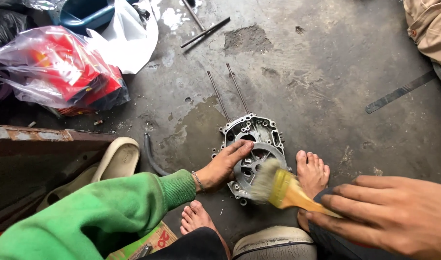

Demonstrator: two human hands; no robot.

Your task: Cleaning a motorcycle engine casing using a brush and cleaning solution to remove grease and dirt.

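Observation:
A grey metal engine case [259, 139] lies flat on the wet concrete floor, with two long studs [230, 94] sticking out from its far end. My left hand [225, 163], in a green sleeve, rests on the case's left edge and steadies it. My right hand [384, 216] grips the yellow handle of a paintbrush [280, 188]. The brush's pale bristles touch the case's near rim. My two bare feet sit just below the case.
A clear plastic bag with red packages [61, 72] lies at the left, a white bag [134, 38] behind it. Thin metal rods [206, 31] lie at the top. A flat metal strip [398, 91] sits right. A beige sandal [119, 159] and rubber hose [150, 156] lie nearby.

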